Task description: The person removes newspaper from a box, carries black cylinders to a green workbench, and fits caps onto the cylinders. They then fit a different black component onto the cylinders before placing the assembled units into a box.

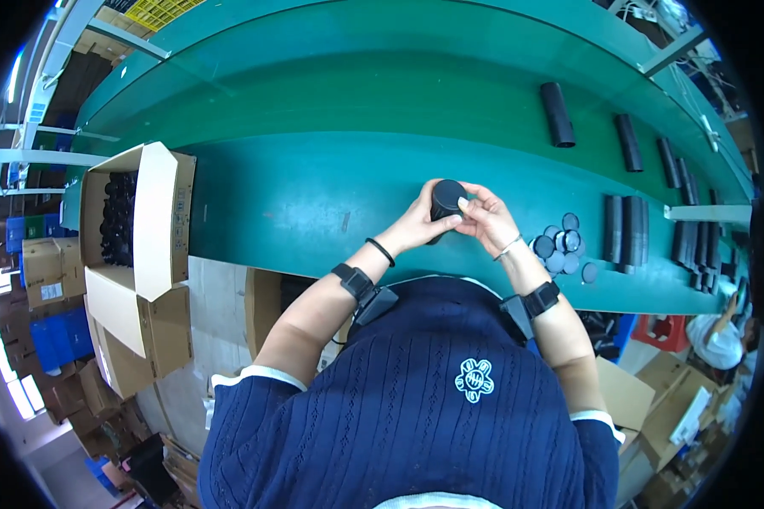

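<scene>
Above the near part of the green table [314, 204], both my hands are closed around a black tube [435, 238] with a round black cap [449, 194] facing up. My left hand [421, 217] wraps its left side, with the thumb across the front. My right hand [487, 222] grips from the right, its thumb pressing on the cap's edge. Most of the tube's side is hidden by my fingers. To the right of my right wrist lies a loose pile of round dark caps [555, 261], some showing a lighter face.
Several black tubes [626, 233] lie side by side on the right of the table. Others, among them a single tube [557, 115], rest on the farther green strip. At the left stands an open cardboard box [163, 222] filled with black pieces. A person [711, 341] is at the far right.
</scene>
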A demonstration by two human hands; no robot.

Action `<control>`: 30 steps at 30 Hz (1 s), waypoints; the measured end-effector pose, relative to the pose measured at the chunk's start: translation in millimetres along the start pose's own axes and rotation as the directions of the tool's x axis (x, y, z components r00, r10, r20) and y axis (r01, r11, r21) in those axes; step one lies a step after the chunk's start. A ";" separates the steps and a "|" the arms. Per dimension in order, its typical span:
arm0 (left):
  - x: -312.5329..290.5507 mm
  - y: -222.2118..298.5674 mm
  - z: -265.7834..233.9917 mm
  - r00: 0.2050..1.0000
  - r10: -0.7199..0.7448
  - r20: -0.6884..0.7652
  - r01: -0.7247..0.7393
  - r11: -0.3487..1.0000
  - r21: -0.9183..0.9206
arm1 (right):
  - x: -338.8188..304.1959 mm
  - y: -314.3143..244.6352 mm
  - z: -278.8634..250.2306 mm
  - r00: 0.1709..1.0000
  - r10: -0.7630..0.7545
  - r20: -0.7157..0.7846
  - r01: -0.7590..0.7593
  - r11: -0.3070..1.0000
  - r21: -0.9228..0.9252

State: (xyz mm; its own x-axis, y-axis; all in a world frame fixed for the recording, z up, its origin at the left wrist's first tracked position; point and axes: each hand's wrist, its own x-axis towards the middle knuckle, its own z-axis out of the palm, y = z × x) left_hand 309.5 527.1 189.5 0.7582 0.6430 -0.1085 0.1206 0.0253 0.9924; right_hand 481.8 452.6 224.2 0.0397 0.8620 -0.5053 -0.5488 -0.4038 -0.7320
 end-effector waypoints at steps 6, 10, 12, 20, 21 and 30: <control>5.9 1.4 -8.1 0.965 -0.162 0.204 0.112 0.965 0.238 | -8.3 5.2 -38.0 0.990 -0.133 0.043 0.130 0.771 -0.624; 8.4 -0.9 -4.2 0.928 -0.200 0.314 0.064 0.917 0.394 | -8.7 11.7 -47.1 0.987 -0.041 0.154 0.116 0.850 -0.514; 10.0 3.0 -1.7 0.912 -0.222 0.346 0.041 0.887 0.460 | -9.8 13.8 -48.0 0.984 -0.011 0.177 0.105 0.838 -0.535; 10.6 9.3 0.9 0.887 -0.280 0.366 0.045 0.844 0.535 | -8.8 21.5 -46.6 0.986 0.018 0.166 0.073 0.847 -0.526; 10.1 6.3 0.6 0.887 -0.278 0.367 0.043 0.843 0.536 | -9.8 24.2 -46.8 0.986 0.016 0.165 0.075 0.847 -0.527; 15.1 -18.8 8.9 0.964 -0.261 0.040 0.264 0.962 -0.068 | 16.3 55.3 -28.9 0.979 -0.149 0.141 0.185 0.939 -0.289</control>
State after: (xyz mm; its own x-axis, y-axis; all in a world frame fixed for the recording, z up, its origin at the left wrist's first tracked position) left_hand 324.4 529.5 168.7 0.7255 0.5827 -0.3663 0.2726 0.2455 0.9303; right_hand 476.2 435.5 162.3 0.0032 0.9470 -0.3211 -0.2671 -0.3087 -0.9129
